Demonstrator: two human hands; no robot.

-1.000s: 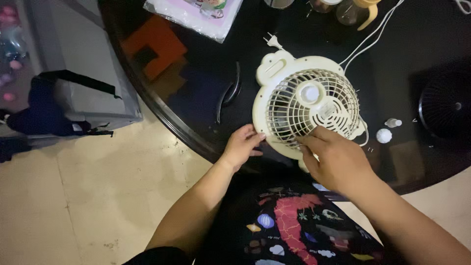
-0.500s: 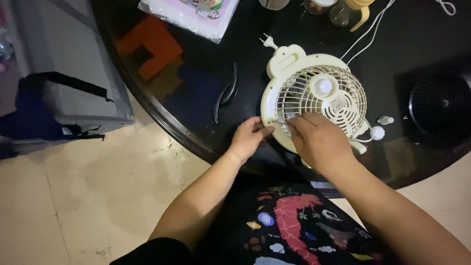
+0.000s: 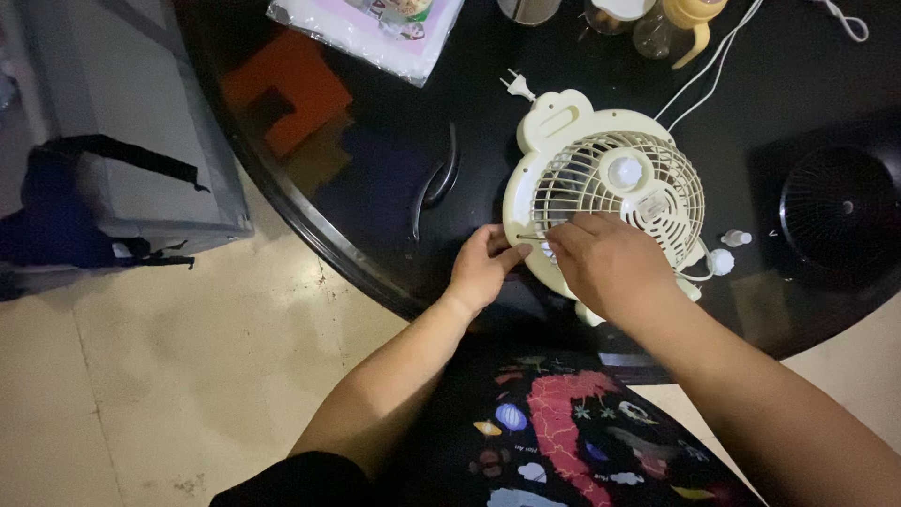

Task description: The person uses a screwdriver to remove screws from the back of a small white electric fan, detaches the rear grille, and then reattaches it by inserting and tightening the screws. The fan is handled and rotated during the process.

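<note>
We see a cream table fan [image 3: 601, 188] lying grille-up near the front edge of the round black table [image 3: 375, 188], with our left hand [image 3: 483, 268] pressed on its left rim, fingers together, and our right hand [image 3: 605, 263] laid over the lower grille, fingers curled around a thin dark rod-like tool [image 3: 527, 238] as far as we can tell. The fan's plug [image 3: 514, 86] lies just behind it, a curved dark handle [image 3: 436, 178] lies to its left, and a round black grille [image 3: 840, 211] sits toward the right edge. Small white knobs [image 3: 723, 258] lie just right of the fan; a plastic-wrapped pack [image 3: 371, 23] and bottles [image 3: 657, 19] are at the far edge.
</note>
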